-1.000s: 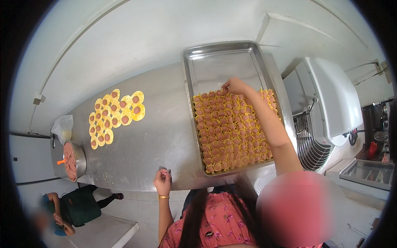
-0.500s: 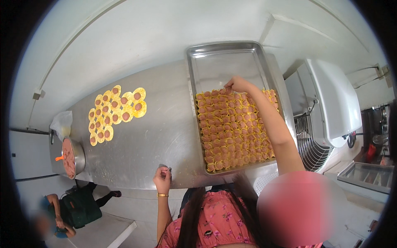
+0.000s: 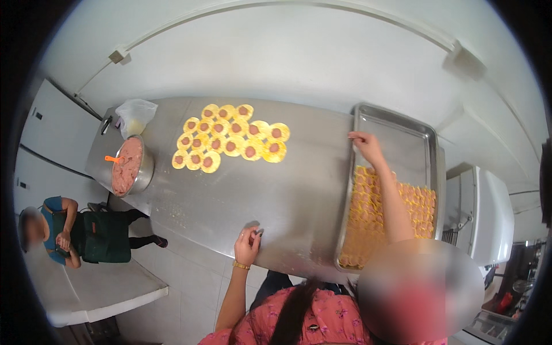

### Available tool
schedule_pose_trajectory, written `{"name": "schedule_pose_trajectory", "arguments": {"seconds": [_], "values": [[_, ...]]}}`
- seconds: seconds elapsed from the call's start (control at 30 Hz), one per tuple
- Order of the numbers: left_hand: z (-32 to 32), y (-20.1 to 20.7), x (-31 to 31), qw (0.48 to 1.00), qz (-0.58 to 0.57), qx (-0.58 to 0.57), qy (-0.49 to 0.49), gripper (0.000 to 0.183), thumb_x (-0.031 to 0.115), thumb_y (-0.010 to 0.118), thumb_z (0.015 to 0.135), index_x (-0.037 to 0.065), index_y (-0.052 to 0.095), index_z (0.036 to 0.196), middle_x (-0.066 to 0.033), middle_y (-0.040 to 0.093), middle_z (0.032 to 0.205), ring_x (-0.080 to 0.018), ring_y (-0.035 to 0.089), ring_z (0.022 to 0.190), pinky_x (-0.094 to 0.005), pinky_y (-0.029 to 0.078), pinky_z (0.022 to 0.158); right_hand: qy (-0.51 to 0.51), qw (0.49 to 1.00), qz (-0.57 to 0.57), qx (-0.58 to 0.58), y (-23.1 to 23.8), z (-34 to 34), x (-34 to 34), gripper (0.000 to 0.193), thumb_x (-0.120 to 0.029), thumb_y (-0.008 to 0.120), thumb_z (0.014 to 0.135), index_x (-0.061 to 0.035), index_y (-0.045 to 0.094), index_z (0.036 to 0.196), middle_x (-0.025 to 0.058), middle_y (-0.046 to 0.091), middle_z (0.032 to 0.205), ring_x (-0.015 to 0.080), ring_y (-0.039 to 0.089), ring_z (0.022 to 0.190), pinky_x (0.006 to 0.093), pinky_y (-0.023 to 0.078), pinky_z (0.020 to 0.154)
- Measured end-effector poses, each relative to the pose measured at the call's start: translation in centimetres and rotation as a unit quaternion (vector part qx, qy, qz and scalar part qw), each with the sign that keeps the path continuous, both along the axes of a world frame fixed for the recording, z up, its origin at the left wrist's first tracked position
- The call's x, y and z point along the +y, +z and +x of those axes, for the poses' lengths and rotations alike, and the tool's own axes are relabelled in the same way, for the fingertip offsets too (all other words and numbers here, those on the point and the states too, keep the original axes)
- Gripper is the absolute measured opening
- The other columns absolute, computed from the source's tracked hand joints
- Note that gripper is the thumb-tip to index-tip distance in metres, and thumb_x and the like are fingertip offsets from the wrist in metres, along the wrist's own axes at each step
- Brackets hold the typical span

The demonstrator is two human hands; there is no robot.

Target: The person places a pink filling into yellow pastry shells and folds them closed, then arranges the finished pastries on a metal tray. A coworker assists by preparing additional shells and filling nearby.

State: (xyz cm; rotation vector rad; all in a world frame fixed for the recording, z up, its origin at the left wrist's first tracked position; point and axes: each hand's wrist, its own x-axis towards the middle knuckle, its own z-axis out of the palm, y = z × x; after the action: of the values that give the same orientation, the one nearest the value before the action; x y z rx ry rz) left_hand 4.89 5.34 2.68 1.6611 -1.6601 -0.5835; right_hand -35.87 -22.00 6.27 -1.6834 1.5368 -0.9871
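My right hand hangs over the left rim of a large metal tray, fingers drawn together toward the left, with nothing visible in them. Rows of small round dumplings, yellow-wrapped with pink meat, fill the tray's nearer part; my right forearm hides some. Near the table's front edge, my left hand is curled closed; a small dark bit shows at its fingertips, too small to name. At the table's back middle lie several flat round yellow wrappers, each topped with a ball of pink meat filling.
On the left end of the steel table stands a metal bowl of pink ground meat with an orange-handled utensil. Beside it lies a clear plastic bag. A white machine stands right. A person is at the far left.
My right hand has left the top row of dumplings and moved left to the tray's rim. The view has swung left. My left hand stays curled near the table's front edge.
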Motion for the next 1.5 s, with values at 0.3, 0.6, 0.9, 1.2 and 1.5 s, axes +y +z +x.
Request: {"name": "schedule_pose_trajectory", "arguments": {"seconds": [0.3, 0.6, 0.9, 1.2, 1.5], "values": [[10.5, -2.5, -2.8, 0.992, -0.016, -0.109, 0.069, 0.026, 0.021, 0.064, 0.082, 0.011, 0.056, 0.105, -0.0064, 0.054, 0.078, -0.0238, 0.056, 0.058, -0.0362, 0.048, 0.050, -0.030, 0.998, 0.050, 0.007, -3.1, 26.7, -13.5, 0.025, -0.018, 0.069, 0.074, -0.0040, 0.069, 0.095, 0.0140, 0.069, 0.087, 0.0246, 0.065, 0.081, 0.0337, 0.050, 0.073], [11.2, -2.7, -2.8, 0.994, 0.039, -0.089, 0.048, 0.026, 0.027, 0.063, 0.083, 0.014, 0.055, 0.104, -0.0029, 0.056, 0.078, -0.0227, 0.060, 0.061, -0.0362, 0.049, 0.051, -0.156, 0.973, 0.083, 0.147, -6.3, 35.9, -19.0, 0.021, -0.017, 0.070, 0.069, -0.0019, 0.068, 0.084, 0.0179, 0.067, 0.082, 0.0332, 0.065, 0.079, 0.0404, 0.051, 0.071], [11.2, -2.5, -2.7, 0.997, 0.042, -0.041, 0.047, 0.020, 0.023, 0.063, 0.082, 0.015, 0.056, 0.100, -0.0021, 0.057, 0.076, -0.0222, 0.061, 0.063, -0.0358, 0.049, 0.053, -0.226, 0.940, 0.145, -0.210, -7.5, 34.6, -21.7, 0.026, -0.021, 0.053, 0.082, 0.0006, 0.058, 0.096, 0.0203, 0.063, 0.099, 0.0306, 0.063, 0.090, 0.0393, 0.053, 0.073], [11.3, -3.0, -2.5, 0.997, 0.063, -0.031, 0.029, 0.013, 0.020, 0.059, 0.086, 0.012, 0.057, 0.096, -0.0045, 0.061, 0.078, -0.0230, 0.062, 0.062, -0.0343, 0.050, 0.054, -0.031, 0.736, 0.178, -0.653, -2.8, 31.1, -13.5, 0.026, -0.011, 0.036, 0.092, 0.0063, 0.045, 0.110, 0.0162, 0.057, 0.106, 0.0284, 0.059, 0.099, 0.0400, 0.051, 0.087], [6.7, -0.2, -7.6, 0.817, 0.255, 0.514, -0.053, 0.031, 0.015, 0.053, 0.093, -0.002, 0.053, 0.120, -0.0092, 0.063, 0.105, -0.0164, 0.063, 0.092, -0.0259, 0.054, 0.073, -0.103, 0.695, 0.254, -0.665, -3.1, 30.7, 14.9, 0.018, -0.009, 0.040, 0.091, 0.0010, 0.047, 0.104, 0.0118, 0.058, 0.105, 0.0219, 0.060, 0.097, 0.0344, 0.051, 0.084]]}}
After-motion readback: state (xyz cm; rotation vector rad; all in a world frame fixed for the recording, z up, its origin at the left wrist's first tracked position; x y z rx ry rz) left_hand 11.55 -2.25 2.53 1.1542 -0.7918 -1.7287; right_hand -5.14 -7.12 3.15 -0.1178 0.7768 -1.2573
